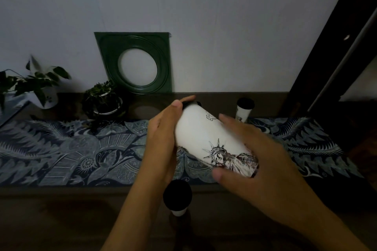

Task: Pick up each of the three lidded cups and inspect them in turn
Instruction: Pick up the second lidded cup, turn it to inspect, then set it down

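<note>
A white lidded cup (206,136) with a Statue of Liberty drawing is held tilted above the table, its black lid pointing away from me. My left hand (163,140) grips its left side, thumb near the lid. My right hand (255,159) wraps the bottom end on the right. A second white cup with a black lid (244,109) stands upright at the back right, near the wall. The third cup (177,196) stands upright near the table's front edge, under my wrists, showing mostly its black lid.
A blue patterned runner (81,153) covers the dark table. Two potted plants (104,100) (38,85) stand at the back left. A green square frame with a round hole (136,63) leans on the wall. Dark furniture (330,47) rises at the right.
</note>
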The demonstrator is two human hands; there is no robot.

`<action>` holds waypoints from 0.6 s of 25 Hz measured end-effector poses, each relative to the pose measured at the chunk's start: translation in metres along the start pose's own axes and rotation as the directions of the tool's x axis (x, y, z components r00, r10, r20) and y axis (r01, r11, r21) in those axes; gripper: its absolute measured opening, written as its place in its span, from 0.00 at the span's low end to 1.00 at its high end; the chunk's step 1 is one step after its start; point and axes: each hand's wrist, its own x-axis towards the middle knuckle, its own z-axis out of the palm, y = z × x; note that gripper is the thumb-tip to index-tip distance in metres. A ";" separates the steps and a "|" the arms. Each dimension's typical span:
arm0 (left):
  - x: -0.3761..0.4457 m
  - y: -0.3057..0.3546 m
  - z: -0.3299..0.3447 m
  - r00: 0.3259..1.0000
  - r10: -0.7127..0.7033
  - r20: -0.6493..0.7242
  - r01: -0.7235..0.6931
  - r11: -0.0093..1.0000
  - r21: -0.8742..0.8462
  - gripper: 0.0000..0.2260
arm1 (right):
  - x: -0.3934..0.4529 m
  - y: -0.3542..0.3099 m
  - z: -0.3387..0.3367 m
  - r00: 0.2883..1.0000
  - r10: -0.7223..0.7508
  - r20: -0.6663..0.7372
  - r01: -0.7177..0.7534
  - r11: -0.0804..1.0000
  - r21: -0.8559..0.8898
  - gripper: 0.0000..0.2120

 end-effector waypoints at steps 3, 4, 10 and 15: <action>0.000 -0.001 -0.001 1.000 -0.017 0.020 0.017 1.000 -0.012 0.20 | -0.003 0.005 0.005 0.984 -0.168 -0.054 0.149 0.957 -0.248 0.39; 0.000 -0.001 -0.001 0.999 -0.012 0.034 0.013 1.000 -0.024 0.21 | -0.002 0.000 0.003 0.996 -0.069 -0.062 0.064 0.994 -0.085 0.38; -0.003 -0.002 -0.005 0.996 -0.006 0.084 0.013 0.997 -0.076 0.21 | 0.004 -0.006 0.004 0.892 0.277 0.358 -0.441 0.354 0.825 0.21; 0.002 0.001 -0.002 1.000 -0.029 -0.003 0.029 1.000 -0.005 0.16 | 0.005 -0.007 0.006 0.983 0.152 0.102 -0.179 0.920 0.348 0.29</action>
